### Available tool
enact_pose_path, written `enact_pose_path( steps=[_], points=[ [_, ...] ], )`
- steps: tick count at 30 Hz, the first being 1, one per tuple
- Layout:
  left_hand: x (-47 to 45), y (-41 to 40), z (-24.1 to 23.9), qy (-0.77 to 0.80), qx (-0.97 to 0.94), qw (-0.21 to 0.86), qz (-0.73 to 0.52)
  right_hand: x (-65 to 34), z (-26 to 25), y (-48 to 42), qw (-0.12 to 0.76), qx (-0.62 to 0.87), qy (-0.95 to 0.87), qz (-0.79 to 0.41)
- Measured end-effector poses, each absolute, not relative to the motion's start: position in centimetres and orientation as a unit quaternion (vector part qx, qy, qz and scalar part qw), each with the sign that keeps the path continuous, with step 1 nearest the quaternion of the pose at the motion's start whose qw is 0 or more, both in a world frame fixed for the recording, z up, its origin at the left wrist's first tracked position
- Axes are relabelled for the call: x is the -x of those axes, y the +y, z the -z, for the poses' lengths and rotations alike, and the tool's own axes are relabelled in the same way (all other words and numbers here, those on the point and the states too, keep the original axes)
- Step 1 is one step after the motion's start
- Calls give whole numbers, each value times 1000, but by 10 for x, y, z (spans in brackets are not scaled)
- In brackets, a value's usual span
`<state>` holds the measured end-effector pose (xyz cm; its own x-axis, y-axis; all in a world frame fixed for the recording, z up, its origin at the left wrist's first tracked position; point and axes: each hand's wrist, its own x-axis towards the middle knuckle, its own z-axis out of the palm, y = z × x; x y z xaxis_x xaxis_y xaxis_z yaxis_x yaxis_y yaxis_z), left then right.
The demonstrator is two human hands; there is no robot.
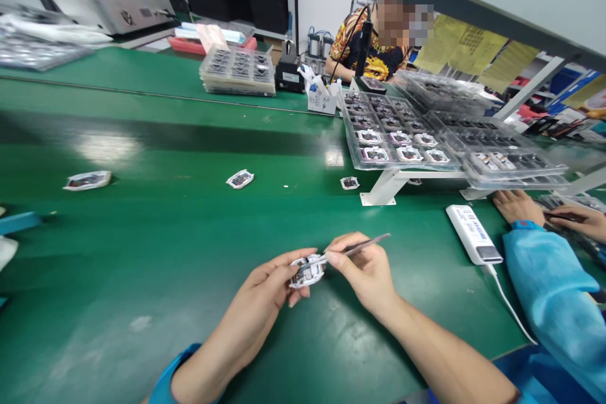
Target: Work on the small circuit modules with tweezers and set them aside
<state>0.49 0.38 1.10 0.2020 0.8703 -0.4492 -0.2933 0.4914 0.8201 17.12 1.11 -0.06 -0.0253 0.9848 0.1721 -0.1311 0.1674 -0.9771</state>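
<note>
My left hand [269,290] holds a small white-edged part with a dark centre [307,271] between its fingers and thumb. My right hand [362,268] pinches a pair of slim metal tweezers [364,245]. Their tips reach the top of the part, close to my left fingers. The hands nearly meet over the green bench mat [156,252], and my fingers hide part of the small piece.
Several similar pieces [240,179] lie loose on the mat. Clear plastic trays [392,132] of parts stand on a white rack ahead right. A white power bank [473,235] with a cable lies to my right, beside a co-worker's blue sleeve [552,290].
</note>
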Motion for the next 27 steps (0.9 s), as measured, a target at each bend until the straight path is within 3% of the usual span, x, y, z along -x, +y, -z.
enact_pose_path(
  steps=[5,19,27],
  points=[
    [-6,3,-13,477,-262,731,-412,-169,2,7,577,414,-586,-390],
    [-1,6,-8,440,-217,779,-390,-170,2,9,582,362,-634,-359],
    [-3,2,-11,489,-392,676,-388,-172,-1,9,566,405,-539,-474]
  ],
)
